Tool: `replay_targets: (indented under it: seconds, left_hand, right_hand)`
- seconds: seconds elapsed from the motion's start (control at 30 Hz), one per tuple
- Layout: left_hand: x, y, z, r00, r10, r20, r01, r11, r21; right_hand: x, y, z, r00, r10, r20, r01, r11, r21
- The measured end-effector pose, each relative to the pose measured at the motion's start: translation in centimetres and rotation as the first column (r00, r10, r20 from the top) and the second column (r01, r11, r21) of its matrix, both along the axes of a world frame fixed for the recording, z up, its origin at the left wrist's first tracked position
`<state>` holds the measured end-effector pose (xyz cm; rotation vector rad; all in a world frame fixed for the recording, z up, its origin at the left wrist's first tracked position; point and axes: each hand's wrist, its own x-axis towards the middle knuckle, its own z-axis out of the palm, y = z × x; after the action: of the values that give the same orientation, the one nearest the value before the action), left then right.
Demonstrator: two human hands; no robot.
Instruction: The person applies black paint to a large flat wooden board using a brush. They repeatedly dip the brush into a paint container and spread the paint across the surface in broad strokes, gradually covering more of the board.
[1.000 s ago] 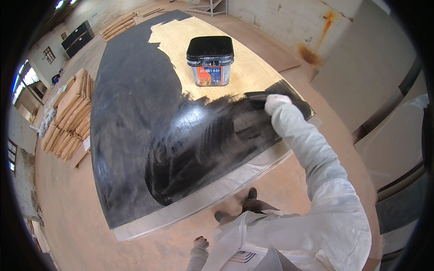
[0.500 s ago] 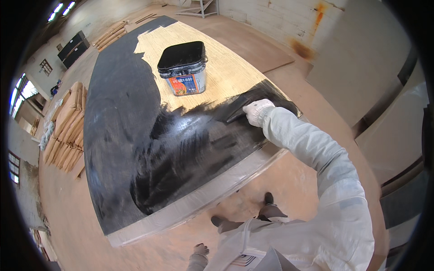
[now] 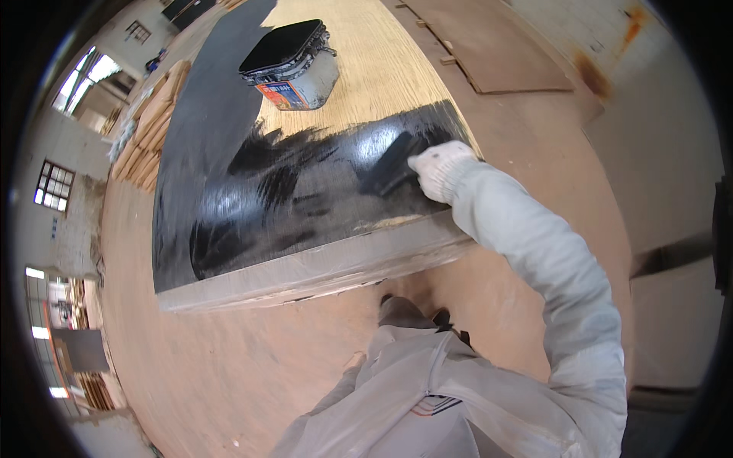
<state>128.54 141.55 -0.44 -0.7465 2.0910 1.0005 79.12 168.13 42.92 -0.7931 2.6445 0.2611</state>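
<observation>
My right hand (image 3: 443,169), in a white glove, is closed around a wide brush (image 3: 388,169) coated in black, its shape blurred by motion. The brush lies against the wet black paint near the right part of the panel's near end. Pale wood grain shows on the large panel (image 3: 374,65) beyond a ragged edge of black paint (image 3: 252,221). On the bare wood stands a square plastic bucket (image 3: 309,88), its top and rim black, with an orange and blue label. My left hand (image 3: 356,360) hangs low beside my body, mostly hidden, its fingers not clear.
Clear plastic sheeting (image 3: 321,271) covers the near side of the panel stack. Brown sheets (image 3: 504,46) lie on the floor beyond its right side. Stacked brown bundles (image 3: 156,130) stand to the left. Large grey boards (image 3: 649,130) lean at the right.
The view has shifted, so the panel and bucket sit higher in it. My right hand, still gripping the brush, has moved toward the panel's near edge. My left hand is less visible.
</observation>
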Motion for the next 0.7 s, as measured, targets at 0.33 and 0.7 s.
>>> replay_targets:
  seconds: [0.33,0.7]
  left_hand:
    - [-12.7,15.7,-3.3,0.742,0.566,0.360,-0.645,0.750,0.150]
    - [-16.5,31.8,0.1,0.304,0.927,0.217,-0.953,0.297,0.068]
  right_hand:
    - [-11.7,10.8,-0.1,0.996,0.054,-0.070,-0.068,0.973,-0.222]
    - [-25.8,-0.6,0.5,0.640,0.767,-0.044,-0.760,0.623,-0.184]
